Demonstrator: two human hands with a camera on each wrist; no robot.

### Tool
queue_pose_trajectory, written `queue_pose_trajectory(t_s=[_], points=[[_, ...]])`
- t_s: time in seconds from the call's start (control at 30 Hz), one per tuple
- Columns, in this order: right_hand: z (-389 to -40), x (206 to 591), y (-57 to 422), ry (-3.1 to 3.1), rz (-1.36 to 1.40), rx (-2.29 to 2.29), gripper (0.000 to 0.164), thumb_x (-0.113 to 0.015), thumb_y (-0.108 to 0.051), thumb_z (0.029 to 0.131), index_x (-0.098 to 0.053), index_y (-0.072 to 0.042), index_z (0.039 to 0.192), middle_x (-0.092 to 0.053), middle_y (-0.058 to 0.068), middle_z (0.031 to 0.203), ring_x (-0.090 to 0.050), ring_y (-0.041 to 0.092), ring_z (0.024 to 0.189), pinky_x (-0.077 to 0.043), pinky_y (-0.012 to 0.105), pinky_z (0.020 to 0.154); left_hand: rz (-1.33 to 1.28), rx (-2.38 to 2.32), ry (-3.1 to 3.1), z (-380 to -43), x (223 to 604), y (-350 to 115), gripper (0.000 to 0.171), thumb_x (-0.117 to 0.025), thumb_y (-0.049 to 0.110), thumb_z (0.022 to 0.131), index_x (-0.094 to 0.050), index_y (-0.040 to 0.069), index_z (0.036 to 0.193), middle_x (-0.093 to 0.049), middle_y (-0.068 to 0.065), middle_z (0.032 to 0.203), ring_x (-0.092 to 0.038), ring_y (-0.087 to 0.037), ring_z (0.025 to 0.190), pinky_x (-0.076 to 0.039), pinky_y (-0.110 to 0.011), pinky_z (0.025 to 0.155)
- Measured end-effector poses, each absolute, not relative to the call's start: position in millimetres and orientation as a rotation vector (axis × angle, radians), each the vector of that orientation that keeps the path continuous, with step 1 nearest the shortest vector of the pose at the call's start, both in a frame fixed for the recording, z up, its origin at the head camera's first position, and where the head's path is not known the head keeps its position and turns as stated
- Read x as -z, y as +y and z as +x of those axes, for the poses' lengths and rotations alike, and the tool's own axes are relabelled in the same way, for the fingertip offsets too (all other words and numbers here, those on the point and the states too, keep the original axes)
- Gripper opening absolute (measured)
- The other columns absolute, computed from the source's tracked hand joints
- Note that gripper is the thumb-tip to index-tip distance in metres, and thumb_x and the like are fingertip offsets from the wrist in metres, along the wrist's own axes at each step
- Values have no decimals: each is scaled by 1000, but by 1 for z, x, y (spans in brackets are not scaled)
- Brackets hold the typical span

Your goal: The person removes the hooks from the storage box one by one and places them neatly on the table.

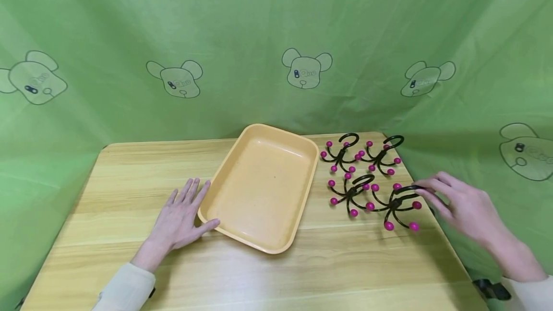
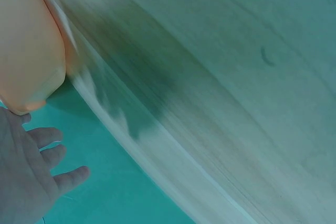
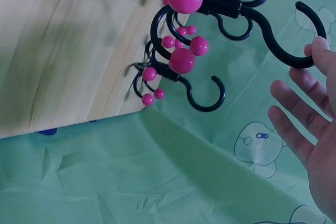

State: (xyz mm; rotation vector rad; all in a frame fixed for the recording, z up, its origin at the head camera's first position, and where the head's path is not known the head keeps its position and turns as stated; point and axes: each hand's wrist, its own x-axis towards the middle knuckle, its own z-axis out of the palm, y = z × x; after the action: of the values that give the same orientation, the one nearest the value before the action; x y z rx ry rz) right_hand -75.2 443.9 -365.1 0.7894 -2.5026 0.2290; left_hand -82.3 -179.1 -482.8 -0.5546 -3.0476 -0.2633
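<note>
My right hand [image 1: 464,205] pinches the curved top hook of a black multi-arm hook hanger [image 1: 394,204] with pink ball tips, between thumb and forefinger. In the right wrist view that hanger [image 3: 223,4] is seen large, its hook reaching the fingertips while the other fingers stay loose. Three similar hangers stand just left of and behind it: a front one [image 1: 350,195], a back left one [image 1: 341,154] and a back right one [image 1: 381,155]. Fingers spread, my left hand [image 1: 179,222] lies at the near left corner of an orange-yellow plastic tray [image 1: 301,203], thumb at its rim.
The tray sits at an angle on a light wooden table [image 1: 129,181], with nothing in it. Behind the table and along its sides hangs a green curtain [image 1: 242,61] printed with mouse-like heads. The right table edge passes under my right hand.
</note>
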Motion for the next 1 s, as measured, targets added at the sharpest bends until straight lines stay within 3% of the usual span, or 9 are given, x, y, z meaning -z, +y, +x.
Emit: queue_pose_trajectory(t_s=[0.3,0.6,1.0], points=[[-88,369,459,-2511,774,-199,43,-51,-47,109,-77,-13,108,-71,2,91,-46,-8,60,-31,11,42,-553,259,-3048,-82,483,-179,103,-54,77,93,-21,16,170,-30,-22,172,-28,-40,162,-32,-64,129],[-98,373,465,-2528,755,-197,24,-63,-32,105,-78,-13,110,-72,3,95,-49,-5,61,-31,10,42,-547,275,-3052,-81,482,-179,103,-55,76,93,-21,16,170,-31,-23,172,-27,-40,163,-31,-65,129],[-111,386,477,-2584,703,-153,16,-68,-26,102,-77,-16,111,-72,2,96,-52,1,62,-34,14,43,-551,261,-3046,-82,484,-179,103,-54,76,93,-22,16,170,-31,-22,172,-28,-40,162,-32,-65,129]])
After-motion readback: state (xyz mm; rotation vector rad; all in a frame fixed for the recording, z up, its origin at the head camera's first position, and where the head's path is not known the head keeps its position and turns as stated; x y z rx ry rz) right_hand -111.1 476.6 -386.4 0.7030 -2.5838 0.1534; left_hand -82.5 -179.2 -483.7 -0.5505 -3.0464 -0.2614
